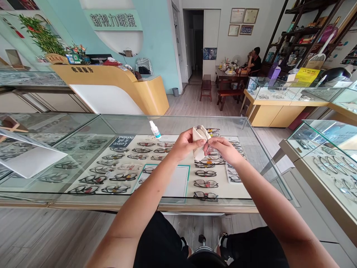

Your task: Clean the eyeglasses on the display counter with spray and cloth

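Observation:
Above the glass counter, my left hand (pixel 185 145) is closed around a cream cloth (pixel 198 144), its thumb lying across the front. The cloth is bunched and folded, and a small greyish patch shows at its top; what may be inside is hidden. My right hand (pixel 223 147) meets it from the other side, thumb and fingers pinched together at the cloth's gathered edge. A white spray bottle (pixel 155 130) with a blue label stands on the glass to the left of both hands.
Under the glass top of the display counter (pixel 173 196) lie rows of eyeglasses (pixel 122 177). A white panel (pixel 30 154) stands at the left. Another glass showcase (pixel 320 163) is at the right. A person (pixel 254 61) sits at a table in the back.

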`<control>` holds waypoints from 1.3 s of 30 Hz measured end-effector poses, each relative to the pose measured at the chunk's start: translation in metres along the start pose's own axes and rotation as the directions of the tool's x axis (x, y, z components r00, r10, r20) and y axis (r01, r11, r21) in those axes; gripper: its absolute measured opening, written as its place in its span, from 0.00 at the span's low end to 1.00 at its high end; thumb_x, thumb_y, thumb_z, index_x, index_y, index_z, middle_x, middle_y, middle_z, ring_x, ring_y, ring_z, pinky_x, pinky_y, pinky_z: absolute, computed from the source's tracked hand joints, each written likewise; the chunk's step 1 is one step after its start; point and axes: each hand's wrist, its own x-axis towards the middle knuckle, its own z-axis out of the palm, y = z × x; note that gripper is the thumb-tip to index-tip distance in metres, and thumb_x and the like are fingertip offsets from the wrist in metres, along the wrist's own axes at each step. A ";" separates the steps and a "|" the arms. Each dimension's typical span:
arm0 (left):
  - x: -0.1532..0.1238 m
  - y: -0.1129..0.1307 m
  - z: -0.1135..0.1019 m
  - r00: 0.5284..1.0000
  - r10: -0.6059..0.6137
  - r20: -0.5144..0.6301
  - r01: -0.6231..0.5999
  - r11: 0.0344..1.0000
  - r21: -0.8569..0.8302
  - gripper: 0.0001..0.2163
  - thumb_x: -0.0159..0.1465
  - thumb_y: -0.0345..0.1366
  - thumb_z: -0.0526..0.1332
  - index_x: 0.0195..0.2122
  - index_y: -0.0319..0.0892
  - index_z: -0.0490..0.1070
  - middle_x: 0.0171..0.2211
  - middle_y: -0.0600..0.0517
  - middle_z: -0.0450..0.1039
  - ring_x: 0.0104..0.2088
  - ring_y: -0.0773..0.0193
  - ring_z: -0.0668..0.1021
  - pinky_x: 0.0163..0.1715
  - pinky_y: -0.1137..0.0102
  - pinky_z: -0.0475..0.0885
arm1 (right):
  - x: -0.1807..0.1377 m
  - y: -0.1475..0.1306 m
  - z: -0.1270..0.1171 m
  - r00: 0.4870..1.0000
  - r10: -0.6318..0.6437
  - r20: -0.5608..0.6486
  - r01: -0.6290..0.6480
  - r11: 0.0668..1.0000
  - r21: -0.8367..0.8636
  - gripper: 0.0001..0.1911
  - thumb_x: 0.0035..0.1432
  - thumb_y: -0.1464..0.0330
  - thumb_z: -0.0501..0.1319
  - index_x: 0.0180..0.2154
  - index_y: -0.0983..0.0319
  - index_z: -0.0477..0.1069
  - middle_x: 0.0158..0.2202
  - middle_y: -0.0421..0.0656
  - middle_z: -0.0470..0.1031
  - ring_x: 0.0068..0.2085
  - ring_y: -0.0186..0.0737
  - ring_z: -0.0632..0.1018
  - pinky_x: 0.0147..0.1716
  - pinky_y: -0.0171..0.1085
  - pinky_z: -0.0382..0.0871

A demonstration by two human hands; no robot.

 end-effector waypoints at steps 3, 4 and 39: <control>0.000 0.001 0.003 0.999 -0.012 0.033 0.012 1.000 -0.013 0.27 0.58 0.52 0.84 0.47 0.41 0.77 0.29 0.52 0.82 0.28 0.56 0.85 0.32 0.61 0.83 | 0.000 0.001 0.002 1.000 0.007 0.010 -0.006 1.000 -0.013 0.25 0.71 0.45 0.68 0.33 0.59 0.84 0.33 0.44 0.84 0.37 0.44 0.80 0.45 0.43 0.74; 0.000 0.001 0.004 0.999 -0.009 0.032 0.009 1.000 -0.019 0.27 0.58 0.52 0.84 0.47 0.41 0.77 0.27 0.52 0.81 0.26 0.56 0.84 0.31 0.61 0.83 | 0.000 0.002 0.002 1.000 0.010 0.012 -0.010 1.000 -0.020 0.25 0.71 0.45 0.68 0.33 0.59 0.84 0.33 0.44 0.84 0.37 0.44 0.80 0.45 0.43 0.74; -0.002 0.002 0.004 0.993 0.022 0.113 -0.015 0.998 -0.067 0.27 0.61 0.51 0.83 0.51 0.42 0.76 0.29 0.52 0.82 0.28 0.56 0.85 0.33 0.63 0.82 | -0.001 -0.003 0.001 0.999 -0.013 0.035 0.014 1.000 -0.024 0.27 0.73 0.45 0.67 0.33 0.60 0.83 0.32 0.43 0.82 0.37 0.43 0.79 0.44 0.43 0.71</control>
